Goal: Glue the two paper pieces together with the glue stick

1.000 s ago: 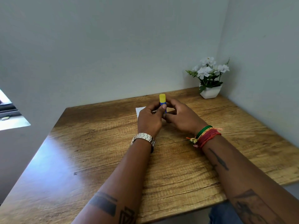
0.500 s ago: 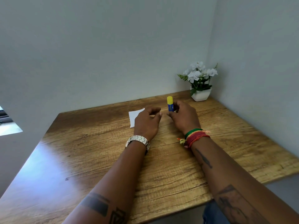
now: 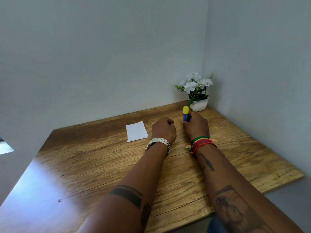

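Right hand (image 3: 196,126) grips upright blue glue stick with yellow cap (image 3: 185,114) at far side of wooden table (image 3: 84,165). Left hand (image 3: 164,130) loosely curled, holding nothing. White paper rectangle (image 3: 136,133) flat, left of both hands.

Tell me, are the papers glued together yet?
Maybe. Only one white paper shows on the wooden table, lying flat and untouched; whether it is two pieces stuck together I cannot tell. The glue stick has its yellow cap on and stands upright, with the right hand around it. The left hand rests curled beside the paper, with nothing seen in it. What is left is unclear.
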